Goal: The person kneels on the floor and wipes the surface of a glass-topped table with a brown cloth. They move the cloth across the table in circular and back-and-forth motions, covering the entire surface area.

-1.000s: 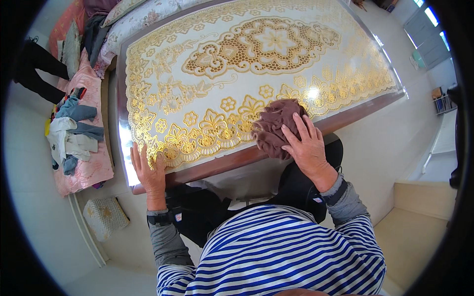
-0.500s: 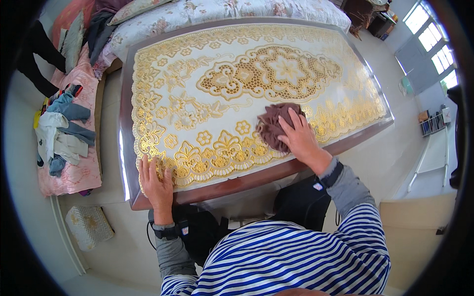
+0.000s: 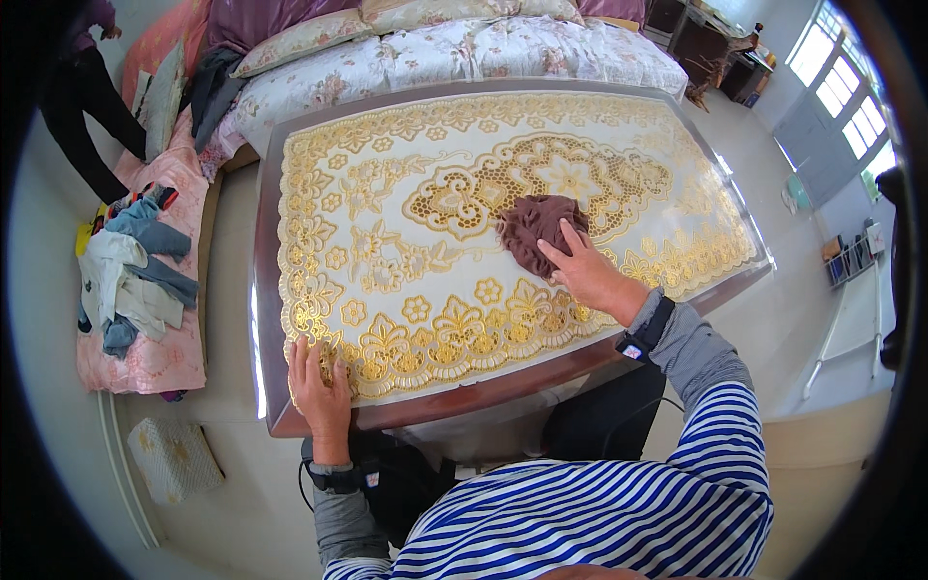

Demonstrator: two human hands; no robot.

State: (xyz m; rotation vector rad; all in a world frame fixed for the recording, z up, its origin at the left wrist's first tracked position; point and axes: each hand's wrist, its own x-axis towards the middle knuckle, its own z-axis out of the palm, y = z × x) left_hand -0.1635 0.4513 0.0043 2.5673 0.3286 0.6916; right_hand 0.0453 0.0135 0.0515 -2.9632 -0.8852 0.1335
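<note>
Right hand [image 3: 592,275] was laid flat on a crumpled brown cloth [image 3: 538,230], fingers spread and pressed down on its near edge, nothing pinched; the cloth lay near the middle of the tabletop, a little toward the right edge, on the central gold medallion. Left hand [image 3: 319,385] was pressed flat on the near left corner, fingers spread over the gold border and close to the near edge, nothing held in it.

From largest to smallest, these were seen: a bed [image 3: 464,48] with a flowered cover beyond the far edge; the table [image 3: 266,319], dark-framed with a glossy top; a white and gold lace-patterned cover [image 3: 387,222] spread over nearly all of the tabletop; a pink bench [image 3: 159,353] at the left carrying a heap of clothes [image 3: 130,275]; a small patterned cushion [image 3: 174,459] on the floor.

As a judgement, wiping was under way: the cloth was at the centre. No wet streaks or dust could be made out, so the share already wiped could not be told. The glare along the left edge hid the surface there. The far right corner was bent by the lens, and the underside of the cloth was hidden by the hand.
</note>
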